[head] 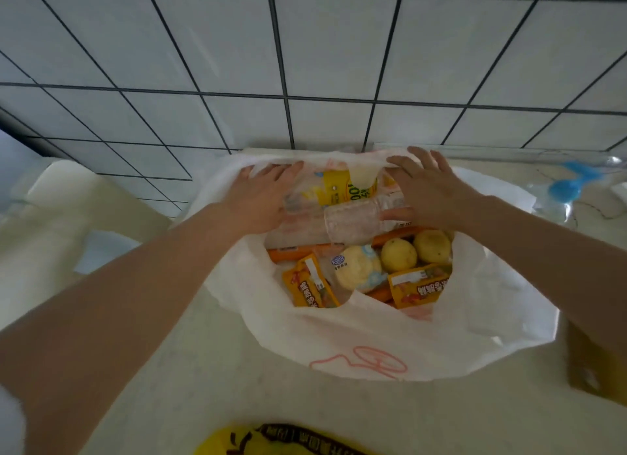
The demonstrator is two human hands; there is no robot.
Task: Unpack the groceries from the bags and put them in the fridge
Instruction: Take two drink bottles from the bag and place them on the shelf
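We face a wall [237, 47] of large pale tiles set in dark grout lines, and it fills the upper half of our view. Below it we see a light, cream-coloured bench [217, 380] with faint marbled veins at the right. The light is soft and dim, with a bluish cast on the tiles. At the far left we make out a pale, blurred surface [20, 169] beside the wall.

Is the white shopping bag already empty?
No, the white bag lies open on the counter with two yellow fruits, orange snack packets and a clear bottle inside.
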